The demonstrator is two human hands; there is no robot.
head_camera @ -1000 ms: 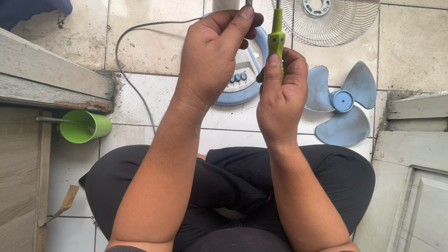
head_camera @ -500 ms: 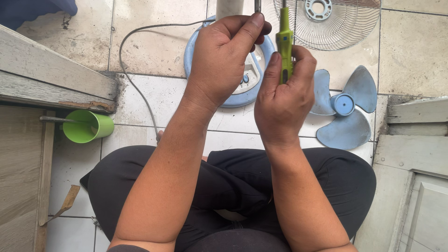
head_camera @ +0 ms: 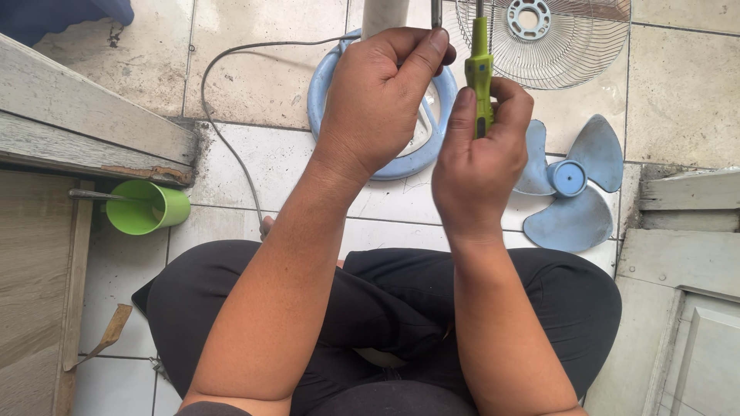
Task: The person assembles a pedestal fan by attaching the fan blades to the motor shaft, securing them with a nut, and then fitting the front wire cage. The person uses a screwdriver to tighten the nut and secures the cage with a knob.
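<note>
Head view: the right hand [head_camera: 478, 166] is closed around a lime-green screwdriver [head_camera: 479, 73], held upright with its metal shaft running out of the top of the picture. The left hand [head_camera: 381, 96] is curled narrow just beside it, thumb and forefinger pinched at the base of a thin metal rod [head_camera: 436, 11]; whether it grips anything small I cannot tell.

The step in hand looks like bringing the screwdriver tip to a fastener above the frame, so the next move calls for steady alignment.

The screwdriver's handle is slim and bright, with a darker band. It sits above the round blue fan base [head_camera: 401, 150]. Right of that base lie the blue fan blade [head_camera: 574, 189] and wire guard [head_camera: 570, 38]; left stands a green cup [head_camera: 150, 208].
</note>
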